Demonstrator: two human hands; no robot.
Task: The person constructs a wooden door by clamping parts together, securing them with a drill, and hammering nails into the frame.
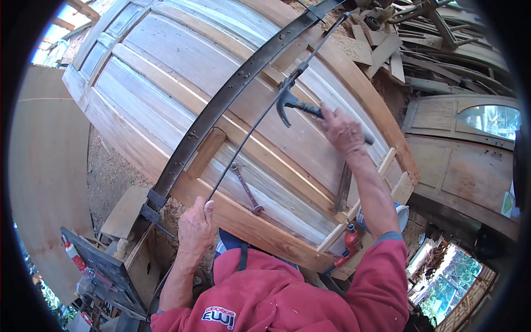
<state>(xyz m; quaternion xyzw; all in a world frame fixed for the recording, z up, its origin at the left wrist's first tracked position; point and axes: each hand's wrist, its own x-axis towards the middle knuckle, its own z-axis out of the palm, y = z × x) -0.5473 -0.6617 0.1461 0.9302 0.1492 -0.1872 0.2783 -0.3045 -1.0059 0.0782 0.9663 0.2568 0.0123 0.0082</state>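
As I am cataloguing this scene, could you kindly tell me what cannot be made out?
Head view, claw hammer: part of the handle is covered by the grip of the right hand.
Head view, thin metal rod: its lower end is hidden by the left hand.
Head view, long metal bar: its far end is cut off by the upper edge.
Head view, bucket: partly hidden behind the right forearm.

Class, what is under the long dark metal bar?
The wooden door shows on both sides of the metal bar; whatever lies directly beneath is covered and cannot be seen.
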